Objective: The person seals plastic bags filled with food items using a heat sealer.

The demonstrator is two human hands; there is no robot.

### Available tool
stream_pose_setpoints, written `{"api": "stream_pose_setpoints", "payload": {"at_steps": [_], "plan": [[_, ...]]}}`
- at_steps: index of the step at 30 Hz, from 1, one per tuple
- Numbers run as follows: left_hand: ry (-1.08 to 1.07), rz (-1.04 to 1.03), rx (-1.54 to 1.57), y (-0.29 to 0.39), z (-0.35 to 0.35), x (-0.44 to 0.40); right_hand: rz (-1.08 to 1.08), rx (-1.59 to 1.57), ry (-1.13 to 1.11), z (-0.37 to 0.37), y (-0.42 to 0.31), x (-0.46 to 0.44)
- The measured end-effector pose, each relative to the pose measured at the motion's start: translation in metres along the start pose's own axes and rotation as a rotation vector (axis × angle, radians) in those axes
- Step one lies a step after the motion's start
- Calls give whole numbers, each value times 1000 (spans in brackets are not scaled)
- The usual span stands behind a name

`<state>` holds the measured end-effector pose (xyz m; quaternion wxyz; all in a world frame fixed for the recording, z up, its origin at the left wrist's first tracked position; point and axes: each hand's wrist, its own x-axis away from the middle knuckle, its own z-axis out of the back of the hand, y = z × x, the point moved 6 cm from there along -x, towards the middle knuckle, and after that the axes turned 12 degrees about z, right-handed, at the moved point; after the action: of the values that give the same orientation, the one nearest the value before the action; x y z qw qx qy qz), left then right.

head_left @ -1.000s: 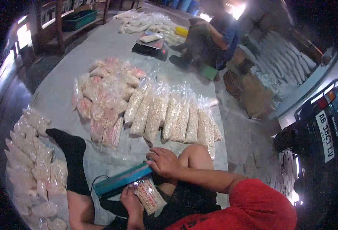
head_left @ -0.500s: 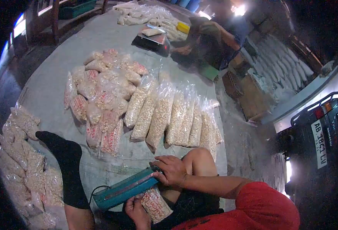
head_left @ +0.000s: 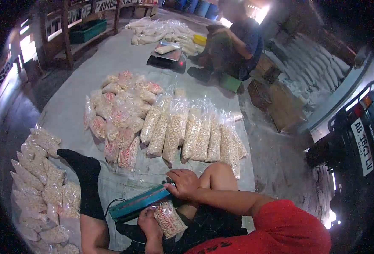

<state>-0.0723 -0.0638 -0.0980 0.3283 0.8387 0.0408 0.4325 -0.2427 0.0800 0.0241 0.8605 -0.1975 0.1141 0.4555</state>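
Sealer (head_left: 141,202) gripped by right hand (head_left: 183,183); left hand (head_left: 149,222) apparently pinching bag (head_left: 170,219).

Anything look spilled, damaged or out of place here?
Nothing clearly damaged or spilled stands out, and the bag in the left hand shows no obvious tear. At most, the heap of bags looks untidy, lying at mixed angles beside the neat row.

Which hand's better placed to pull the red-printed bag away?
Likely the left hand: it appears to hold the red-printed bag, beside the teal device; the right hand is on that device's far end.
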Motion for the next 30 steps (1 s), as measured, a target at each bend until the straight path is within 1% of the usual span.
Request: {"api": "stream_pose_setpoints", "payload": {"at_steps": [4,5,6,8,9,11,12,13,14,15,16,17,18,19,20,21,22,23,24,26,27,28,29,30], "plan": [[-19,-22,34,4,-4,4,-19,20,-3,4,-1,1],[-25,-17,28,-15,14,-19,-45,-10,-60,7,-3,2],[-23,-23,27,-12,12,-14,-72,-38,-124,5,-2,1],[-90,-31,84,-2,0,-3,-77,-42,-129,6,-3,1],[-161,16,102,-13,5,-19,-87,-44,-144,3,-2,3],[-58,26,9,-4,1,-10,-38,18,-56,-12,4,10],[-110,-60,-76,-1,1,-9,-224,-6,-260,-1,0,2],[-177,-14,-7,-18,18,-34,-165,7,-169,-14,10,8],[-58,-55,-284,-12,14,-31,-91,30,-38,-14,8,12],[-154,31,55,-17,8,-27,-124,0,-130,-10,5,7],[-117,43,51,-12,5,-19,-209,54,-262,1,-1,-2],[5,-17,-122,-2,7,-10,-154,32,-233,18,-13,-10],[-113,37,31,-17,9,-26,-101,18,-185,33,-23,-22],[-104,3,75,-14,6,-23,-60,42,-198,46,-34,-33],[-84,17,78,-20,9,-26,-24,72,-202,57,-43,-36],[-78,-3,53,-20,9,-32,-26,62,-210,66,-49,-35],[-77,-29,28,-15,5,-28,37,77,-175,77,-56,-36],[-38,-10,21,-13,4,-23,101,95,-136,83,-60,-37],[-39,-14,21,-10,3,-20,103,95,-132,86,-61,-34],[-130,9,118,-10,-2,-18,184,199,401,120,-73,-9],[-126,8,129,-11,-1,-18,33,27,546,114,-58,20],[-103,3,67,-12,1,-19,41,22,539,103,-56,45],[-80,0,-2,-12,3,-20,-161,-120,465,87,-42,70],[-78,3,-7,-11,2,-19,-370,-259,390,72,-31,96]]}}
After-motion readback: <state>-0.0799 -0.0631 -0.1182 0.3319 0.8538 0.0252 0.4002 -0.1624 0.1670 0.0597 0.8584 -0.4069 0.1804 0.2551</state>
